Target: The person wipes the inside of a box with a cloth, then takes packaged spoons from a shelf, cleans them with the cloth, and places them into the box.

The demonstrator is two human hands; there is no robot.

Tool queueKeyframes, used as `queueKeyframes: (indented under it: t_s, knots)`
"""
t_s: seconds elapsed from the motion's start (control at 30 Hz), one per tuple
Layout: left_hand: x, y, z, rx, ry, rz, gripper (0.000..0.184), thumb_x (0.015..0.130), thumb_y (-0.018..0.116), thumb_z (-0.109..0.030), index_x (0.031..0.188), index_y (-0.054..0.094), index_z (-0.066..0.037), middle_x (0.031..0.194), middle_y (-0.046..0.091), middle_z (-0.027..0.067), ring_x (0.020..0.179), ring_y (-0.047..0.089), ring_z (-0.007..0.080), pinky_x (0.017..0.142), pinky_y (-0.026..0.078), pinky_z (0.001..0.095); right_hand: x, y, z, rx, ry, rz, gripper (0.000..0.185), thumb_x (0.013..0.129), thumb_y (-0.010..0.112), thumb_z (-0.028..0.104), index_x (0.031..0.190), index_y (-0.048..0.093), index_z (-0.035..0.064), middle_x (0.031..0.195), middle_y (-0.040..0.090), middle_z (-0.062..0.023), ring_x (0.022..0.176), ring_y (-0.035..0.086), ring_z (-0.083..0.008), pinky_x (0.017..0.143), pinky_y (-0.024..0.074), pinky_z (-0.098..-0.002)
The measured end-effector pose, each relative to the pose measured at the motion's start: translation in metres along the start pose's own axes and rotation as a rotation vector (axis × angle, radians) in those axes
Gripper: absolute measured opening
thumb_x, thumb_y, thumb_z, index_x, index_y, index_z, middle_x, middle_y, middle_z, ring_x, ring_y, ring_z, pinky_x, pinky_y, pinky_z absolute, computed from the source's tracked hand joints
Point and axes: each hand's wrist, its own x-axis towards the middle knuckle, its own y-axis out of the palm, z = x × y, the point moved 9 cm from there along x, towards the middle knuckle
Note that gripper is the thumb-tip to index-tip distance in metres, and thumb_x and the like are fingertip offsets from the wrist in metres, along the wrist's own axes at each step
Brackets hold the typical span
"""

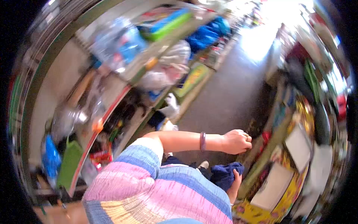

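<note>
Gripping the bunched navy cloth [223,176] by its near side in the right hand [235,183], below and apart from the left hand [237,142] — loosely fisted, seemingly empty — with no clear long axis.

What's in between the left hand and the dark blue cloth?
The head view shows only bare floor between the left hand and the dark blue cloth.

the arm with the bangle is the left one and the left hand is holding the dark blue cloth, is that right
Not quite: the head view shows the dark blue cloth held in the right hand, not the left hand. The bangle is indeed on the left arm.
</note>
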Motion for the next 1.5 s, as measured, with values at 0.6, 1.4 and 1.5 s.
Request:
queueKeyframes:
  t_s: [0.6, 1.4, 1.5]
  knots:
    - [-0.408, -0.431, 0.001, 1.090, -1.503, -0.255, 0.029, 0.077, 0.065, -0.032, 0.078, 0.061, -0.003, 0.072, 0.062, 0.0158, 0.066, 0.062, 0.0308, 0.058, 0.050, 0.0401, 0.005, 0.281, -0.056, -0.371, 0.197, 0.580, 0.026, 0.076, 0.057, 0.010, 0.101, 0.058, 0.0016, 0.093, 0.062, -0.0079, 0.082, 0.060, -0.0207, 0.075, 0.0495, -0.0326]
    - [-0.453, -0.461, -0.055, 1.385, -1.641, -0.491, 0.023, 0.079, 0.062, -0.023, 0.086, 0.052, -0.004, 0.086, 0.058, 0.0131, 0.069, 0.061, 0.0282, 0.056, 0.052, 0.0378, -0.108, 0.465, -0.107, -0.453, 0.566, 1.124, 0.039, 0.077, 0.056, 0.005, 0.115, 0.051, 0.0015, 0.102, 0.061, -0.0104, 0.083, 0.061, -0.0240, 0.072, 0.0521, -0.0355]
    - [-0.471, -0.477, -0.105, 1.588, -1.639, -0.641, 0.026, 0.080, 0.062, -0.030, 0.085, 0.052, -0.006, 0.079, 0.060, 0.0114, 0.065, 0.063, 0.0281, 0.051, 0.051, 0.0394, -0.104, 0.466, -0.120, -0.431, 0.563, 1.075, 0.038, 0.076, 0.058, 0.006, 0.113, 0.052, 0.0006, 0.100, 0.061, -0.0118, 0.084, 0.062, -0.0256, 0.074, 0.0524, -0.0373]
